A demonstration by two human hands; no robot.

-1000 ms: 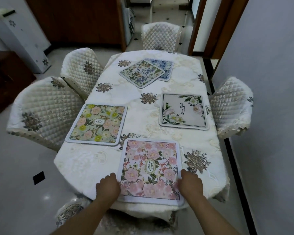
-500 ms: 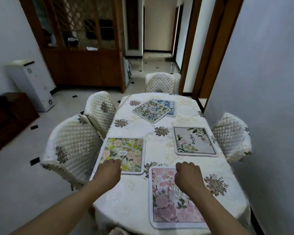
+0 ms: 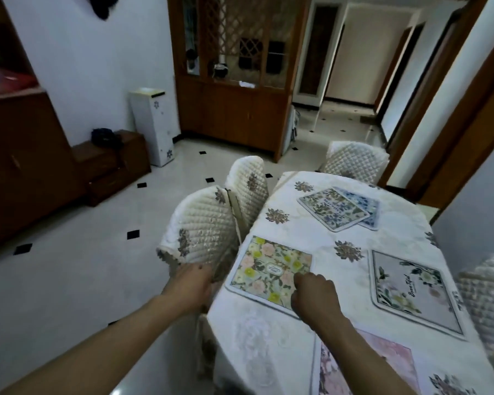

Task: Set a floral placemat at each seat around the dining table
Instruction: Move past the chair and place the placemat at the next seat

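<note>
Several floral placemats lie on the dining table (image 3: 268, 346) with its cream tablecloth. The yellow-green placemat (image 3: 268, 269) is at the left seat, the white placemat (image 3: 411, 292) at the right seat, the pink placemat (image 3: 382, 363) at the near end. A green-blue placemat (image 3: 332, 208) overlaps a blue placemat (image 3: 367, 205) at the far end. My right hand (image 3: 315, 295) is a loose fist over the yellow-green mat's near right corner. My left hand (image 3: 190, 283) hangs off the table's left edge, against the near quilted chair (image 3: 200, 226); I cannot tell if it grips it.
Quilted chairs stand at the left (image 3: 248, 183), far end (image 3: 354, 159) and right (image 3: 491, 292). A wooden cabinet (image 3: 234, 81), a white unit (image 3: 153, 124) and a dark sideboard (image 3: 26, 155) line the room. A wall runs close along the right.
Both hands left the pink placemat and moved left and forward. The view swung up and left, so the pink mat now sits at the bottom right.
</note>
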